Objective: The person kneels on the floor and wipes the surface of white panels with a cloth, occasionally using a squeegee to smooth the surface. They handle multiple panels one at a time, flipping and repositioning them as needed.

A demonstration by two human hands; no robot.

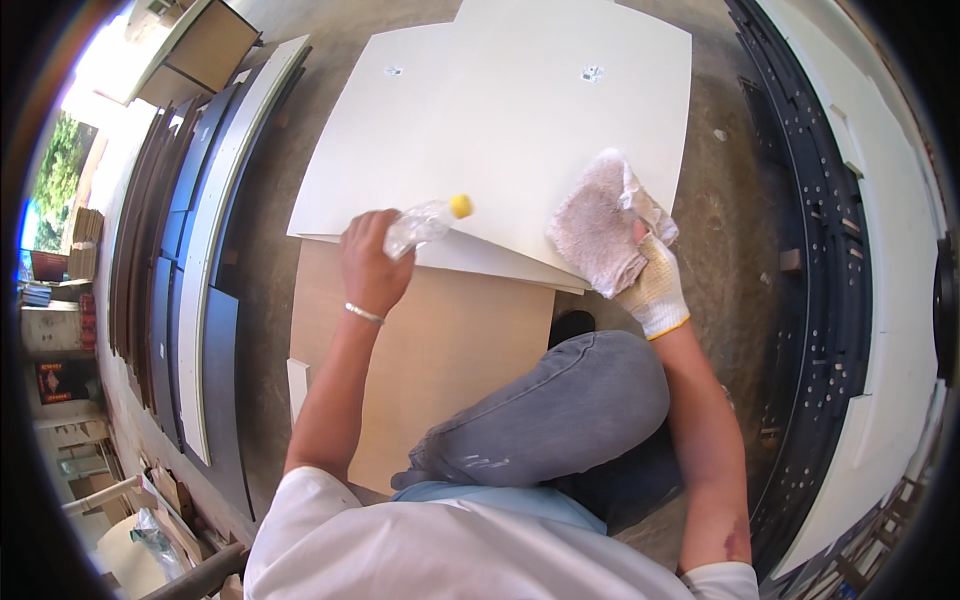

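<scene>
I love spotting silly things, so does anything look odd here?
Yes: the hands don't match. The right hand, holding a cloth, wears a pale glove, while the left hand, holding a clear bottle, is bare. I see no spill.

Bottle (415, 232): clear, glossy plastic with bright highlights; its cap (461, 206), opaque yellow plastic. Cloth (597, 225): soft, rough-piled textile, matt and creased. Glove (657, 290): knitted fabric, matt, coarse in texture. White board (480, 130): smooth face with a faint, soft sheen; core material not discernible. Brown board (425, 335), near: wood-like, smooth and matt. Floor (265, 190): concrete-like, dull and mottled. Trousers (560, 400): matt, denim-like cloth with pale smears. Shirt (450, 555): matt, softly folded fabric. Bracelet (364, 314): pale, apparently metallic. Dark panels (830, 240), right: smooth, speckled with small light spots; metal or coated wood cannot be distinguished.
</scene>
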